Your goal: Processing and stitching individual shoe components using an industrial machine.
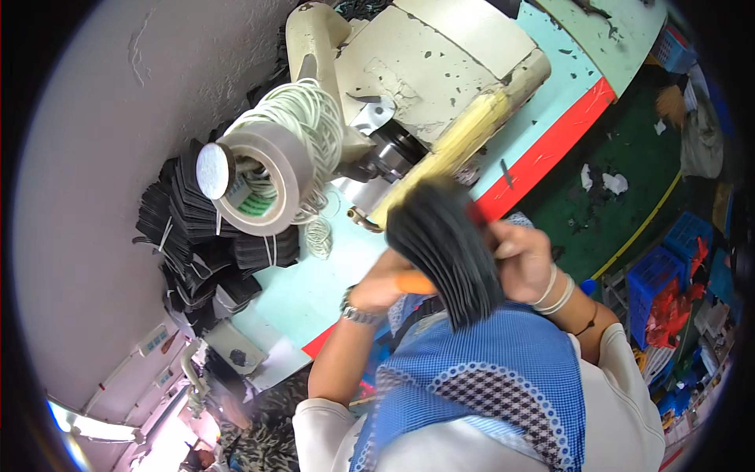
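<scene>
Here both hands are raised in front of the person's chest, sharing one stack of thin black pieces that fans out at its upper end and blurs there. The left hand holds the stack from the left side, its fingers closed around the lower part; a short orange object shows at that hand just where it meets the stack, and what it is cannot be told. A metal wristwatch sits on the left wrist. The right hand grips the stack's right edge, its fingers curled onto the black pieces, with pale bands round that wrist. The stack is held off the light blue-green tabletop, above its near red edge, over a blue checked apron.

Beyond the hands stands a worn cream sewing machine. To its left a roll of brownish tape hangs beside a hank of white cord. Under the tape, against the grey wall, lie bundles of black pieces tied with white bands. On the green floor to the right stand blue crates with red material in them
</scene>
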Demonstrator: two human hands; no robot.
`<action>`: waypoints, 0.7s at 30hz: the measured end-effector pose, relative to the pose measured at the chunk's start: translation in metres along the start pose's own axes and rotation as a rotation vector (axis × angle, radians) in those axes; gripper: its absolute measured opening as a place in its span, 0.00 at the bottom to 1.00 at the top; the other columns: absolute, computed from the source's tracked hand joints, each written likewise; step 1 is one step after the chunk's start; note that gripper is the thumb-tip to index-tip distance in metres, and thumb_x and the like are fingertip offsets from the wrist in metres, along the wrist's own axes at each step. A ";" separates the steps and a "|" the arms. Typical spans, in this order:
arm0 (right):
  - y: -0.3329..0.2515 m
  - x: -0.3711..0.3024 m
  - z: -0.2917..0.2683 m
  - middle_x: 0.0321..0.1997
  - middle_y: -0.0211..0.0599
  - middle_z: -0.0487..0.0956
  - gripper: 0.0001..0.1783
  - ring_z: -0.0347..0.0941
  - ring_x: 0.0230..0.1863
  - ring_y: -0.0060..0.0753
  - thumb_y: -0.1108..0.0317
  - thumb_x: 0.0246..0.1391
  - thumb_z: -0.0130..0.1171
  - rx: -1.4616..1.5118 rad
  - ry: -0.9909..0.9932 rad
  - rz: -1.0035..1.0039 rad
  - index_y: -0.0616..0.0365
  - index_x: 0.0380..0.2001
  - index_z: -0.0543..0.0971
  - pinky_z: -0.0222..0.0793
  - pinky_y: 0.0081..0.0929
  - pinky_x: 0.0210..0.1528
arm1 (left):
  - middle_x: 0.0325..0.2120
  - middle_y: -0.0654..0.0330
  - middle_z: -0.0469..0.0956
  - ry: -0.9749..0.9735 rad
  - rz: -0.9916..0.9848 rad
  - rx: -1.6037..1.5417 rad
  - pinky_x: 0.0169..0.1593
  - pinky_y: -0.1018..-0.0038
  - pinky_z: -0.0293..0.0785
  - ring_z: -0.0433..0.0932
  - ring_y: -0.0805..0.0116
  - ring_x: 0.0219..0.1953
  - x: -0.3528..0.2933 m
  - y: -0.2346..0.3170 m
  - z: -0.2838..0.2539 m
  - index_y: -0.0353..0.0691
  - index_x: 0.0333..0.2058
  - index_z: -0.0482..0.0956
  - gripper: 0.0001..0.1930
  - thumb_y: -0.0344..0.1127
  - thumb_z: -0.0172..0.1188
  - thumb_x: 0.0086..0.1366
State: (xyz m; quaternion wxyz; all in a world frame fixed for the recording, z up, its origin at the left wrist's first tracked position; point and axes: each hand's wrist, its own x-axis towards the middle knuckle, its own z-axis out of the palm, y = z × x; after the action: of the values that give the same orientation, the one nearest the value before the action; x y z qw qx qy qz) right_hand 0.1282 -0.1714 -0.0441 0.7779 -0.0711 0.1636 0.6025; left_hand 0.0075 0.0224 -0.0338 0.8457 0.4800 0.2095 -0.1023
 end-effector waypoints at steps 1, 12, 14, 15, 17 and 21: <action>0.002 -0.003 0.005 0.55 0.50 0.75 0.32 0.72 0.57 0.43 0.71 0.46 0.51 0.042 0.026 0.107 0.68 0.58 0.68 0.66 0.38 0.62 | 0.50 0.53 0.76 -0.122 -0.031 -0.260 0.49 0.66 0.77 0.76 0.68 0.49 0.021 0.019 0.029 0.30 0.54 0.70 0.27 0.34 0.67 0.57; -0.052 -0.008 0.030 0.57 0.43 0.71 0.31 0.68 0.58 0.44 0.63 0.51 0.69 -2.061 -0.482 -0.888 0.67 0.54 0.70 0.65 0.38 0.60 | 0.63 0.47 0.62 0.030 0.043 -0.451 0.67 0.62 0.59 0.62 0.57 0.65 0.036 0.003 0.040 0.38 0.67 0.55 0.46 0.70 0.47 0.62; -0.032 -0.026 0.038 0.53 0.43 0.74 0.29 0.71 0.54 0.35 0.53 0.58 0.62 -1.208 -0.171 -0.094 0.67 0.52 0.72 0.67 0.28 0.57 | 0.64 0.35 0.56 0.010 0.244 -0.373 0.64 0.51 0.62 0.64 0.42 0.62 0.037 0.011 0.048 0.35 0.69 0.45 0.61 0.82 0.44 0.52; -0.019 -0.025 0.029 0.52 0.41 0.75 0.31 0.71 0.53 0.31 0.51 0.60 0.60 -0.998 -0.183 0.062 0.68 0.54 0.70 0.67 0.27 0.56 | 0.64 0.36 0.56 -0.084 0.234 -0.351 0.62 0.44 0.62 0.64 0.41 0.63 0.039 0.015 0.055 0.38 0.70 0.44 0.61 0.82 0.47 0.51; 0.000 -0.025 0.008 0.51 0.39 0.75 0.35 0.72 0.51 0.27 0.47 0.61 0.56 -0.777 -0.131 0.179 0.70 0.56 0.68 0.68 0.26 0.55 | 0.58 0.44 0.66 -0.311 0.299 -0.439 0.59 0.44 0.67 0.66 0.44 0.60 0.043 -0.003 0.044 0.41 0.66 0.57 0.47 0.71 0.48 0.59; 0.004 -0.042 0.001 0.52 0.41 0.75 0.32 0.73 0.51 0.29 0.51 0.61 0.57 -0.598 -0.178 0.101 0.70 0.56 0.68 0.68 0.27 0.55 | 0.49 0.52 0.73 -0.034 0.276 -0.335 0.61 0.52 0.66 0.69 0.47 0.57 0.012 0.000 0.048 0.38 0.58 0.69 0.31 0.57 0.43 0.69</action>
State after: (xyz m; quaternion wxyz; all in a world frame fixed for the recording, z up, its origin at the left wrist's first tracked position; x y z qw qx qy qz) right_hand 0.1152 -0.2089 -0.0287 0.7027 -0.2355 -0.0865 0.6658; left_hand 0.0309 -0.0184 -0.0173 0.9231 0.3549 0.1415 0.0427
